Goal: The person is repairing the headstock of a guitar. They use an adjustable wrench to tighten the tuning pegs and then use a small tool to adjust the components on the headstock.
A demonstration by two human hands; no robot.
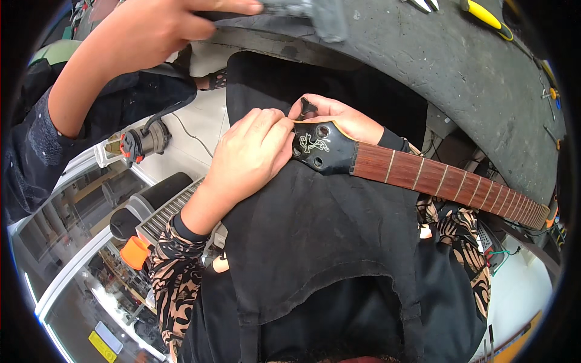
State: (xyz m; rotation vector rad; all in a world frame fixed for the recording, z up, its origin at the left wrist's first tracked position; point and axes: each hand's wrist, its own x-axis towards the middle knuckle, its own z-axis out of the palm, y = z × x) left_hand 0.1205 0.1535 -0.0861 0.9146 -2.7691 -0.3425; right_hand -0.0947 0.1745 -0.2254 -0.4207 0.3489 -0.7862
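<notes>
A guitar neck (pixel 417 172) lies across my lap, its red-brown fretted fingerboard running to the right. Its black headstock (pixel 321 149) has a pale inlay and round holes. Curled over the headstock's left end, my left hand (pixel 251 148) grips it, fingertips hidden at the edge. My right hand (pixel 342 118) is at the far edge, partly behind the headstock. Its fingers close around a black tuning peg (pixel 308 107) that sticks up there. Whether the peg is seated in the headstock I cannot tell.
Another person's hand (pixel 163 27) holds a dark tool (pixel 330 21) at the bench edge. The curved dark workbench (pixel 423 60) carries a yellow-handled screwdriver (pixel 489 19) and pliers (pixel 423 5). My black apron (pixel 315 224) lies under the neck. A power tool (pixel 145 140) stands at left.
</notes>
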